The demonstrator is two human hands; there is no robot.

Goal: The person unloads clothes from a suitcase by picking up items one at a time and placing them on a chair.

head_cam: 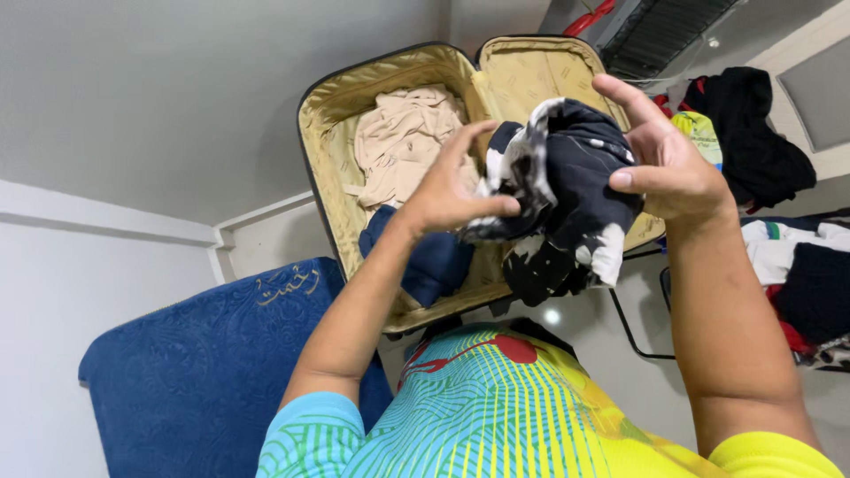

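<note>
Left hand (447,190) closed on the bundled black-and-white patterned cloth garment (562,199), thumb and fingertips pinching its near edge. Right hand (664,164) half open around the far side of the same bundle, thumb pressed flat on the dark fabric, index finger stretched out free above it. Garment held in the air between both hands, loose white-edged folds hanging below, just in front of the open hard-shell suitcase with tan quilted lining (332,115).

Inside the suitcase: a crumpled beige cloth garment (403,142) in the upper part, a folded navy-blue cloth piece (434,261) lower down, close under the left wrist. Tan lining bare along the rim and the side wall. Suitcase lid open behind the bundle, its edge partly hidden by the hands.

Beside the suitcase, a deep-blue embossed velvet cushion (199,367) with gold embroidery near its top edge. On the other side, a heap of black, white and red clothes (788,257) well apart from the hands. Pale glossy floor (611,354) showing between suitcase and heap. Turquoise-and-yellow striped shirt (496,407) nearest the camera.
</note>
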